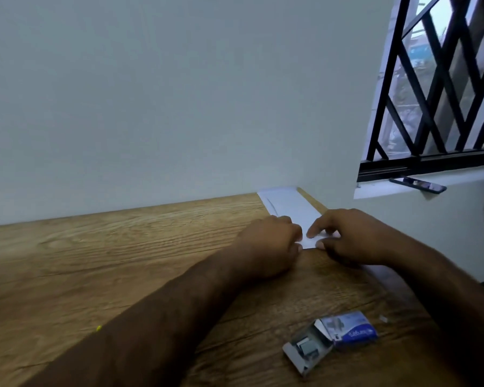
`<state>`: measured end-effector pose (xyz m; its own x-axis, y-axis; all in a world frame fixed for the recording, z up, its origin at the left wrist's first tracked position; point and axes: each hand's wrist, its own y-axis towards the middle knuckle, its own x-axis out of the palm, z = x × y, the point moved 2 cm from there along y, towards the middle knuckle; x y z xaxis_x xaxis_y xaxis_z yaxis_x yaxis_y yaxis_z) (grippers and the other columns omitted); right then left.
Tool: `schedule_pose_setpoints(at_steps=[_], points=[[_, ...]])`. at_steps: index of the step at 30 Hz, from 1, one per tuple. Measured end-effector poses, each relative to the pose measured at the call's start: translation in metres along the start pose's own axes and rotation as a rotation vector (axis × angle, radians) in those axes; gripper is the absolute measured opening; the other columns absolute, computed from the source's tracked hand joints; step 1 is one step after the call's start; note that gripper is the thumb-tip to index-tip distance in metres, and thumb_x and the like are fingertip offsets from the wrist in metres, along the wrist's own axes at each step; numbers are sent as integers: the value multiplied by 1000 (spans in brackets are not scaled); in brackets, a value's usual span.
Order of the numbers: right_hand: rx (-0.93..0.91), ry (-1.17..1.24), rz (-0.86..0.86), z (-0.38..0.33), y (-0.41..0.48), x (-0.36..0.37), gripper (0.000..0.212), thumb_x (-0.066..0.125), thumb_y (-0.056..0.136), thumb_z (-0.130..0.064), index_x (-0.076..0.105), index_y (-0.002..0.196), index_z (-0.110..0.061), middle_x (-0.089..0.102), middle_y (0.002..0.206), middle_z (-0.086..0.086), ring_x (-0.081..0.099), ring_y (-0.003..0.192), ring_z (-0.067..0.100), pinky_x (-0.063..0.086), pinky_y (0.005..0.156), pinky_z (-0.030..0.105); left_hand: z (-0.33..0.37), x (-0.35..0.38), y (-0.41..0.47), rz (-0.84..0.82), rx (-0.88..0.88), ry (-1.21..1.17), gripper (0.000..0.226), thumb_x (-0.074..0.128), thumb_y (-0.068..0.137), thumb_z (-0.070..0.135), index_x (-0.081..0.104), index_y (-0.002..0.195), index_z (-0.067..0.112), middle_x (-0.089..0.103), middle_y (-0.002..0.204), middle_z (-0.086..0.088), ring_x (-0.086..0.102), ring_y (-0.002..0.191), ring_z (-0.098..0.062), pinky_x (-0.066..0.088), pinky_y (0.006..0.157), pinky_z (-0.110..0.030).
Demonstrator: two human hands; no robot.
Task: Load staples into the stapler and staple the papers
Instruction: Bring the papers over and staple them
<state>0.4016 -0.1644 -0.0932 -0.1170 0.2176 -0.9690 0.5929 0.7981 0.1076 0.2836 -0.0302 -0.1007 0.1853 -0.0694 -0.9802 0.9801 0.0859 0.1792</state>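
Both hands are at the near corner of the white papers (287, 206), which lie flat on the wooden desk (118, 247) at roughly 2 o'clock from frame centre, their far end reaching the corner where the wall (165, 93) turns toward the window. The left hand (268, 244) rests on the desk at the left edge of the sheets with its fingers (295, 231) curled together; they touch the paper edge, but whether they pinch it cannot be told from this angle. The right hand (352, 237) lies on the sheets from the right, its fingers (316, 229) slightly spread, the forefinger pressed down on the paper and the thumb at the near edge. The two hands are just beside each other, with a small patch of paper showing between them. The staple box (349, 328), blue and white, lies on the desk at 5 o'clock, well apart from the hands, with its grey inner tray (305, 349) pulled partly out toward the lower left. No stapler can be made out. A dark phone (418, 184) lies on the window sill (380, 191) at 3 o'clock, below the black window grille (436, 88).
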Motion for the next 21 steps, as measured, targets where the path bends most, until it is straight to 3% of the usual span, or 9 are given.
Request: schedule_pose_setpoints(at_steps=[3,7,12,17,21], points=[[-78,99,-11,-13,1,1,20,79,87,-30,78,104,-41,73,109,-21,65,97,-1,52,87,23,-14,-10,-17,-25,5,60,34,52,99,43,66,124,25,64,122,1,60,113,-21,52,92,-43],[-208,72,-37,-51,8,9,19,77,88,-30,76,104,-40,62,87,-31,62,87,-7,46,76,12,-41,-27,-53,-48,35,278,33,47,99,42,68,120,27,69,120,3,65,110,-21,49,94,-40],[-417,40,-187,-127,12,14,25,73,92,-26,76,115,-33,68,105,-23,65,104,1,48,85,16,-89,-52,-115,-127,-101,217,37,55,93,46,69,124,31,70,122,7,64,114,-18,51,96,-38],[-528,8,-290,-197,6,25,25,69,94,-34,73,119,-36,66,117,-18,57,97,-1,45,77,14,-127,-67,-184,-127,-165,110,32,62,94,43,74,121,29,71,113,9,67,101,-12,52,84,-30],[-596,-60,-305,-236,-3,31,27,65,97,-33,70,123,-36,67,129,-12,61,111,7,52,97,30,-140,-70,-227,-81,-139,231,32,51,97,49,72,115,32,74,106,10,69,96,-13,55,79,-35]])
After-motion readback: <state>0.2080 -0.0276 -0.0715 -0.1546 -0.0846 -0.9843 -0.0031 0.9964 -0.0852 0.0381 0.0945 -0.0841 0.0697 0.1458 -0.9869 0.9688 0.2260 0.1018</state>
